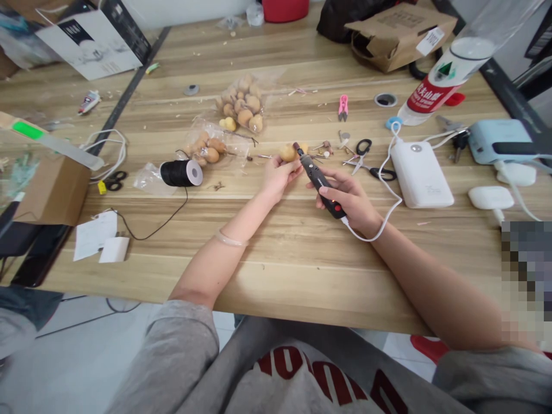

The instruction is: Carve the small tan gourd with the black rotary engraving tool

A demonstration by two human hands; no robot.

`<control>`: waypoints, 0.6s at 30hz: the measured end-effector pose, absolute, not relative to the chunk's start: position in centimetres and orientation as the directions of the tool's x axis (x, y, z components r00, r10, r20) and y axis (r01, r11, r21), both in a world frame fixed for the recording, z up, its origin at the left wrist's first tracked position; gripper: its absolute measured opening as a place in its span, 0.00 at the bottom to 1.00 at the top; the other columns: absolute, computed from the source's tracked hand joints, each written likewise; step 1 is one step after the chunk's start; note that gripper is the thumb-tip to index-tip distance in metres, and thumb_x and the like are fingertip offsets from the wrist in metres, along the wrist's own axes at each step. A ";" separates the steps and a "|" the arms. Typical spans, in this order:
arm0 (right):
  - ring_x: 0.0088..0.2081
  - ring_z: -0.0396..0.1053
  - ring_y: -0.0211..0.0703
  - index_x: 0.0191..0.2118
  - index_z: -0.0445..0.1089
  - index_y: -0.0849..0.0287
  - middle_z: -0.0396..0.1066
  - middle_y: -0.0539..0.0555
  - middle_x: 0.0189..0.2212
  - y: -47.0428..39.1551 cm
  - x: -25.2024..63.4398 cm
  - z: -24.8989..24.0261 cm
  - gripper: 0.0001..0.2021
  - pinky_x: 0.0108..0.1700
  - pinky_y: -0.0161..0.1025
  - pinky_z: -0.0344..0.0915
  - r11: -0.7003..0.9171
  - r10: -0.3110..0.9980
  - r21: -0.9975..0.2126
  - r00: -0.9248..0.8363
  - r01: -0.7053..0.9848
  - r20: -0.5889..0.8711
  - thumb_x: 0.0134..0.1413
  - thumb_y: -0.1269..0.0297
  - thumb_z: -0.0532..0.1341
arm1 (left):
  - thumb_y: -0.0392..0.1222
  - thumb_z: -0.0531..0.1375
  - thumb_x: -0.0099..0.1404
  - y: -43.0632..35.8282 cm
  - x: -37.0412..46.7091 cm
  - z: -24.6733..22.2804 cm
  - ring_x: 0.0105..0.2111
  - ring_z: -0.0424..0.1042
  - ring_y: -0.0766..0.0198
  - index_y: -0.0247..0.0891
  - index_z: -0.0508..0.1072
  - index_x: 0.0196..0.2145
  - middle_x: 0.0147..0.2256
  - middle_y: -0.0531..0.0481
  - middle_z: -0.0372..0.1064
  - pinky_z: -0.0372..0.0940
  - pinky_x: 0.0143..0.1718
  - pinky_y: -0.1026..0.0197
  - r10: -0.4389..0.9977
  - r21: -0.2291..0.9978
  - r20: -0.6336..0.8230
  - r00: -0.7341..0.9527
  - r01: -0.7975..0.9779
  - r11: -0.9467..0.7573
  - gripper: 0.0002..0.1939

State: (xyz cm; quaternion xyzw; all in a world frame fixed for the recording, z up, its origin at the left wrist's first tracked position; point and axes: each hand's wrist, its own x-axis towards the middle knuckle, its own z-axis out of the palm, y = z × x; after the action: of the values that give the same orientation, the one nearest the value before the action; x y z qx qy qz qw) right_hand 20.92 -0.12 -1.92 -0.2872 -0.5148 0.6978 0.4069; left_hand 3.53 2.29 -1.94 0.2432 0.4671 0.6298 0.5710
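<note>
- Two hands busy at mid-table: left hand (278, 172) pinches a small tan gourd (287, 153) between thumb and fingers, lifted just off the wooden table (280, 253).
- Right hand (351, 201) is wrapped around a black rotary pen tool (319, 183), pencil-style grip; red switch faces up near the near end.
- Tool tip points far-left and sits at the right side of the gourd. Touching or a hair off: can't tell at this resolution.
- White cable (390, 190) loops from the tool's near end off to the white power bank (420, 172) on the right.
- Step in hand, my read: working the gourd's surface with the tool tip (drilling or engraving), at or just before contact.
- Next move probably calls for a steady left-hand pinch, light tip pressure and a braced right wrist; the gourd is round and smooth, so the bit could skate.
- Cable slack looks adequate; it shouldn't drag the tool.
- More gourds sit in clear bags (241, 106) far-left of the hands; a black thread spool (181, 172) lies left of the left hand.
- Scissors (366, 158) and small bits lie just beyond the tool; pink clippers (342, 107) are farther off.
- A tipped water bottle (444, 80) lies far right, clear of the work.
</note>
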 end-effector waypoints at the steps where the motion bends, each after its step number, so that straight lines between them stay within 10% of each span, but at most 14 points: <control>1: 0.24 0.69 0.35 0.50 0.71 0.55 0.77 0.53 0.38 -0.1 20.9 -1.9 0.23 0.27 0.36 0.67 -0.144 0.868 -0.949 -0.497 -0.279 0.015 0.45 0.64 0.70 | 0.24 0.62 0.56 2.3 3.5 -2.0 0.33 0.75 0.70 0.34 0.71 0.31 0.29 0.54 0.73 0.69 0.48 0.61 0.946 0.862 -0.227 -0.232 -0.500 0.084 0.09; 8: 0.23 0.69 0.35 0.51 0.71 0.59 0.77 0.54 0.37 -0.1 20.9 -1.7 0.26 0.28 0.36 0.68 -0.173 0.841 -0.955 -0.542 -0.241 -0.016 0.44 0.64 0.71 | 0.23 0.62 0.55 2.3 3.6 -2.0 0.48 0.75 0.60 0.33 0.72 0.32 0.33 0.50 0.75 0.65 0.57 0.53 0.950 0.847 -0.228 -0.212 -0.525 0.086 0.09; 18: 0.23 0.69 0.35 0.51 0.72 0.59 0.77 0.54 0.37 -0.1 21.0 -1.6 0.25 0.27 0.36 0.67 -0.177 0.837 -0.954 -0.547 -0.242 -0.017 0.44 0.66 0.70 | 0.23 0.62 0.54 2.6 3.4 -2.5 0.35 0.75 0.68 0.34 0.72 0.30 0.30 0.53 0.75 0.68 0.46 0.62 0.954 0.865 -0.191 -0.231 -0.499 0.053 0.09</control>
State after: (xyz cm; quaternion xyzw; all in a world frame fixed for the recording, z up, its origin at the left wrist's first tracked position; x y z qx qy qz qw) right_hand 21.01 -0.11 -1.63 -0.2876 -0.5175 0.7112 0.3791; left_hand 3.45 2.64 -2.45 0.2514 0.4527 0.6406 0.5670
